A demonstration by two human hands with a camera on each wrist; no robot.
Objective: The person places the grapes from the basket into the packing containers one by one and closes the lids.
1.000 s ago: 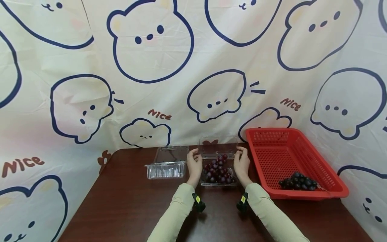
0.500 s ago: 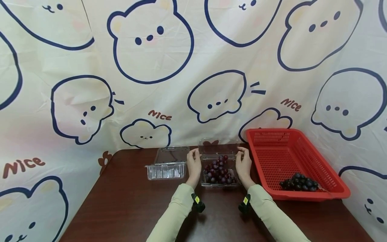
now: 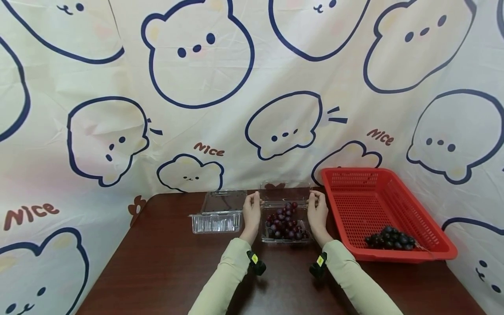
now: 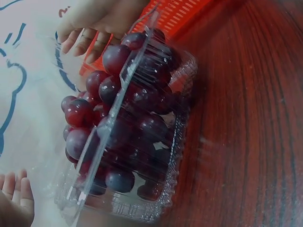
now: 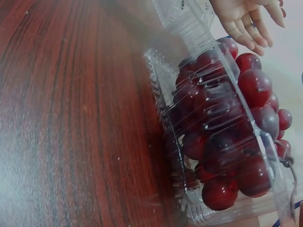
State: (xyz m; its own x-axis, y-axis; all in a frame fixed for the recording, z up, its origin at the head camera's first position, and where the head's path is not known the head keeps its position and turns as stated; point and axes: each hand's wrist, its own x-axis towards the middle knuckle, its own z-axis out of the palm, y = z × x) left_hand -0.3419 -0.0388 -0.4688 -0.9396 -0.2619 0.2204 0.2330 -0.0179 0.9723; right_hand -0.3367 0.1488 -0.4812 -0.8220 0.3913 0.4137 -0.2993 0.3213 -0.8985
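Bunched red grapes [image 3: 286, 222] lie in a clear plastic clamshell container [image 3: 285, 240] on the table, filling its base and rising above the rim in both wrist views. Its transparent lid [image 3: 285, 192] is raised at the back. At the lid's left edge, my left hand [image 3: 252, 214] pinches it between thumb and fingers. My right hand [image 3: 317, 215] does the same at the right edge. In the left wrist view, fingers of the right hand [image 4: 97, 23] show beyond the grapes; the right wrist view shows the left hand [image 5: 246, 21]. The exact fingertip contact is hard to see.
A second clear clamshell container [image 3: 217, 223] stands to the left. On the right, a red plastic basket [image 3: 342, 218] holds a bunch of dark grapes [image 3: 390, 239]. Behind the brown table [image 3: 157, 262] hangs a cloth [image 3: 220, 87] printed with cartoon bears.
The lid's top edge sits slightly lower than before. Both hands have shifted a little, the left one slightly leftward and the right one slightly rightward. Grapes and basket stay put.
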